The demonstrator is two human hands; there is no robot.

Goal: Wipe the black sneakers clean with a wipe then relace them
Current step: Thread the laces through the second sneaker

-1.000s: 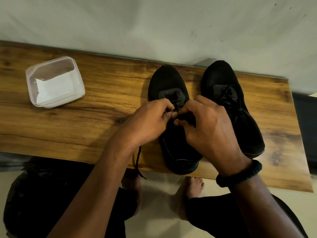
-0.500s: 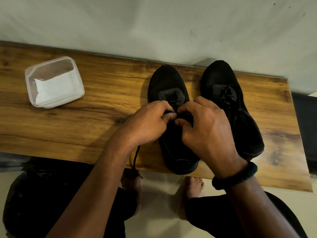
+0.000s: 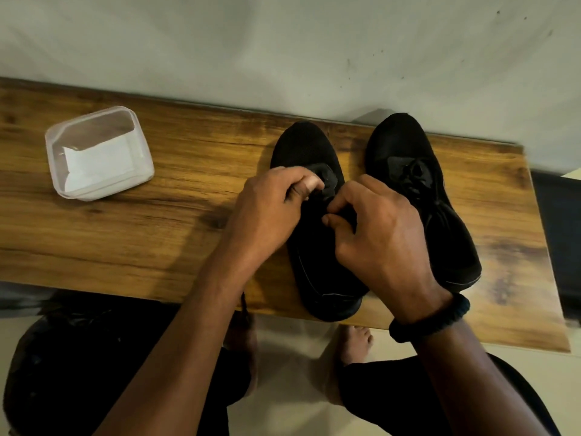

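- While both my hands worked over one black sneaker (image 3: 303, 146), it lay mid-tabletop (image 3: 157, 234), toe toward the far edge, heel at the near edge.
- My left hand (image 3: 267, 209) was curled, fingertips pinching the lace (image 3: 244, 302) by the tongue; its loose end hung off the near edge.
- My right hand (image 3: 377, 237) pinched thumb to forefinger at the same lacing.
- The second sneaker (image 3: 405, 143), laced, sat just beside, toward the right edge.
- A clear tub (image 3: 55, 171) of white wipes (image 3: 100, 158) stood near the far left corner.
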